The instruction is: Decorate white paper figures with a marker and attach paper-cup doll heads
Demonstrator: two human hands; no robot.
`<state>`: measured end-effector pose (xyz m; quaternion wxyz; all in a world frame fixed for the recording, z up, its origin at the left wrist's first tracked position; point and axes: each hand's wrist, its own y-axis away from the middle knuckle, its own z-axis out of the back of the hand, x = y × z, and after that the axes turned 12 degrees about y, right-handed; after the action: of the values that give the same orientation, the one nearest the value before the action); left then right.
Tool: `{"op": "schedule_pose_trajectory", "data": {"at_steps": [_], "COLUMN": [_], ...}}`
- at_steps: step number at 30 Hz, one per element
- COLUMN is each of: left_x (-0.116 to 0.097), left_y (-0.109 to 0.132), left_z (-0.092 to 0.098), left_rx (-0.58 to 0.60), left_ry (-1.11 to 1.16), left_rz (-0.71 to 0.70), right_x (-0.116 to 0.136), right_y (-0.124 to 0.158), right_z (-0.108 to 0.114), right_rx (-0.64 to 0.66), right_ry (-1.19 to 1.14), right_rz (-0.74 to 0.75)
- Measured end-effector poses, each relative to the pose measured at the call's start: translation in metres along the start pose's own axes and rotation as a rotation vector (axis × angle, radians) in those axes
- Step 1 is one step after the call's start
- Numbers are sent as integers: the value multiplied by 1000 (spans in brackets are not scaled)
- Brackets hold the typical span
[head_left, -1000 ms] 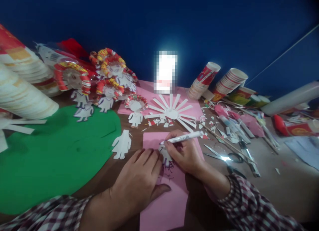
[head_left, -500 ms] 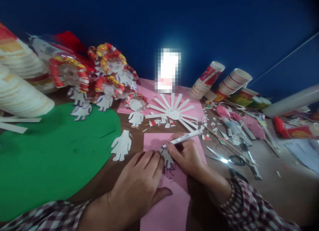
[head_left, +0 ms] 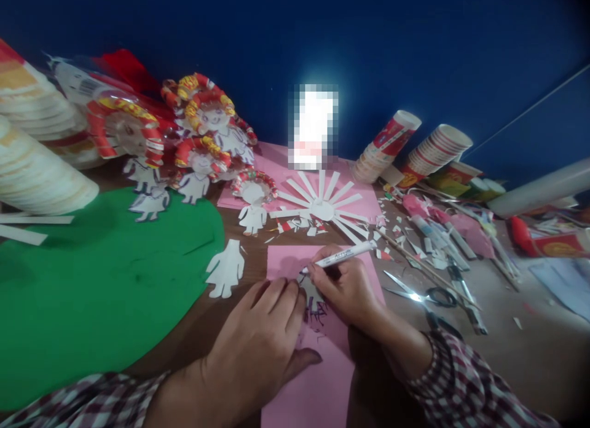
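My right hand grips a white marker, its tip down on a small white paper figure that lies on a pink sheet. Dark marker lines show around the figure. My left hand lies flat with fingers stretched, pressing the figure and the pink sheet down. Another white paper figure lies just left of the sheet on the brown table, at the edge of a big green paper disc.
Finished paper dolls with red and yellow curls are piled at the back left beside stacked paper cups. A white sun-shaped cutout, more cup stacks, scissors, pens and paper scraps fill the right.
The view has drifted slightly. My right hand has shifted the marker a little along the figure; the left hand keeps pressing in the same spot.
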<state>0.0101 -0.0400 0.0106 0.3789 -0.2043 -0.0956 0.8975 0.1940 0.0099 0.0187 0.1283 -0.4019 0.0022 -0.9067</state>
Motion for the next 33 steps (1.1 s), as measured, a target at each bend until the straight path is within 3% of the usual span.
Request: {"op": "schedule_pose_trajectory", "data": {"at_steps": [33], "left_x": [-2], "left_y": [0], "left_z": [2], "left_rx": [-6], "left_ry": [-14], "left_rz": [-7], "right_x": [4], "right_y": [-4], "right_z": [1], "right_rx": [-50], "right_ry": [117], "right_rz": [0]}}
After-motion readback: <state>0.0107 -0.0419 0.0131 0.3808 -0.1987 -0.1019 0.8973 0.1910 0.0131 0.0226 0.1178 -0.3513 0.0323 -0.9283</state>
